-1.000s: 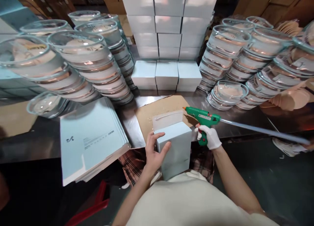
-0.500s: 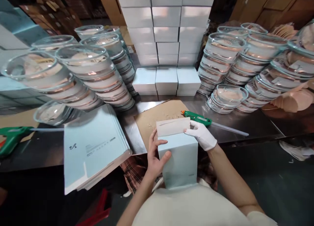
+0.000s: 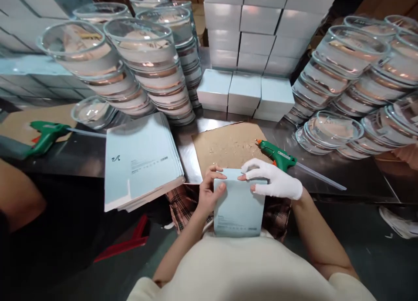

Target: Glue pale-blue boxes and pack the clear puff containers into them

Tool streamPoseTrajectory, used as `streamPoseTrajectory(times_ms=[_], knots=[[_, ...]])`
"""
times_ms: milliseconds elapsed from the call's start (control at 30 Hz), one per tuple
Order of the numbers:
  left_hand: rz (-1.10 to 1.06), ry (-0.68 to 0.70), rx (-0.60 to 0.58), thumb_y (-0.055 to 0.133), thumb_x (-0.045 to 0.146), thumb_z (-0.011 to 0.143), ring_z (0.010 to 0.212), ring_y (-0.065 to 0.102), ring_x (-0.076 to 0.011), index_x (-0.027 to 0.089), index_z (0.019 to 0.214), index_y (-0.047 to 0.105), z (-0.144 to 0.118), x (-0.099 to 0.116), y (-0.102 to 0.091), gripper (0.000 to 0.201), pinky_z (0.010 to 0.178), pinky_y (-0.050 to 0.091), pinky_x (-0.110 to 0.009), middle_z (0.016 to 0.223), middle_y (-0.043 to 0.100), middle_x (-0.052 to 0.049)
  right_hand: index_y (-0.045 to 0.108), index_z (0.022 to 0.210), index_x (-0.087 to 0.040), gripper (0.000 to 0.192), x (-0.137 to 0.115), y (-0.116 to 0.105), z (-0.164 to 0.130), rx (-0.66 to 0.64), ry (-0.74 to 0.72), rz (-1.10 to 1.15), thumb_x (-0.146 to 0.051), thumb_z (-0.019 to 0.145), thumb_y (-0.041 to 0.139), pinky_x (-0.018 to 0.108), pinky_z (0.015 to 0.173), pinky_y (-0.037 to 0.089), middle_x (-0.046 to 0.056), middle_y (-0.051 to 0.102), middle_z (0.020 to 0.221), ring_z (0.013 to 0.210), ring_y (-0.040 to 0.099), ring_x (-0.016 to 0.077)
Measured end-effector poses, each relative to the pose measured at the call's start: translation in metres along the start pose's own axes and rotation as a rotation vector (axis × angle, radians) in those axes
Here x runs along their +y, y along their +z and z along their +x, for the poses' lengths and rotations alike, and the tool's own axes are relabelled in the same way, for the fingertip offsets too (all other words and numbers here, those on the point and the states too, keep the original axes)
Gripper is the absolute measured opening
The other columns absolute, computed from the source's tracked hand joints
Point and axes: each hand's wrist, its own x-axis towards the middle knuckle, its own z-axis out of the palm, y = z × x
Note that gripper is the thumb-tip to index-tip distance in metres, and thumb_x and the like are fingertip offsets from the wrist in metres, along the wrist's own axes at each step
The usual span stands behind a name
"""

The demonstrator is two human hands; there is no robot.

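A light-blue cardboard box [image 3: 240, 205] with small print stands close to my body, at the table's front edge. My bare left hand [image 3: 211, 190] grips its left upper side, thumb on the near face and fingers over the top. On the right upper edge rests my white-gloved right hand [image 3: 271, 179], its bare fingertips pressing the top and near face. Just beyond the box lies a brown cardboard sheet [image 3: 228, 146] with bits of glue on it. A green glue gun [image 3: 277, 155] with a clear glue stick lies by its right edge, near my right hand.
Flat light-blue box blanks [image 3: 140, 159] are stacked at left. Another green glue gun [image 3: 48, 133] lies beyond them. Tall stacks of clear round containers [image 3: 148, 66] flank three boxes [image 3: 244, 92] and a wall of white boxes [image 3: 257, 31]. Another person's limb [image 3: 19, 196] shows at far left.
The box's raised white flap is down, and its printed side now faces me. My right hand has moved from the flap onto the top edge. The view has shifted left.
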Motion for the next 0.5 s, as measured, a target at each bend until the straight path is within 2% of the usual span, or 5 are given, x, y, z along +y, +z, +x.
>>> streamPoseTrajectory(times_ms=[100,167,300,433,500], knots=[[0.030,-0.008,0.166,0.071,0.071,0.087,0.113,0.065,-0.0274,0.023,0.088,0.069,0.003,0.006,-0.010,0.048,0.104,0.049,-0.044,0.110,0.067,-0.009,0.070,0.122,-0.023,0.062,0.008,0.016,-0.031,0.397,0.221,0.068,-0.067,0.081,0.081,0.042,0.102,0.057,0.013,0.064,0.130,0.117,0.066,0.0251],[0.015,0.024,0.329,0.074,0.064,0.088,0.117,0.064,-0.0269,0.023,0.092,0.067,0.007,0.008,-0.019,0.042,0.109,0.047,-0.043,0.115,0.066,-0.008,0.067,0.114,-0.020,0.070,0.010,0.033,-0.058,0.549,0.419,0.243,-0.079,0.078,0.076,0.035,0.081,0.061,0.011,0.071,0.113,0.092,0.070,0.0219],[-0.117,0.091,0.490,0.068,0.061,0.094,0.120,0.067,-0.0261,0.027,0.106,0.060,0.012,0.003,-0.022,0.036,0.106,0.051,-0.042,0.128,0.061,-0.006,0.073,0.093,-0.015,0.065,0.006,0.064,-0.088,0.135,0.632,0.554,-0.076,0.071,0.082,0.033,0.067,0.060,0.009,0.076,0.087,0.072,0.070,0.0219],[0.045,0.152,0.451,0.067,0.062,0.095,0.141,0.055,-0.0318,0.027,0.099,0.059,0.012,0.005,-0.010,0.036,0.118,0.042,-0.053,0.136,0.060,-0.009,0.079,0.091,-0.018,0.053,-0.015,0.056,-0.076,0.873,0.584,0.249,-0.070,0.079,0.079,0.036,0.070,0.062,0.008,0.079,0.084,0.072,0.071,0.0239],[0.209,0.265,0.364,0.091,0.057,0.074,0.160,0.030,-0.0387,0.026,0.100,0.064,0.015,0.017,-0.008,0.049,0.130,0.019,-0.061,0.144,0.057,-0.012,0.081,0.090,-0.021,0.042,-0.033,0.038,-0.065,0.877,0.425,0.008,-0.062,0.087,0.076,0.036,0.077,0.063,0.007,0.080,0.087,0.078,0.075,0.0250]])
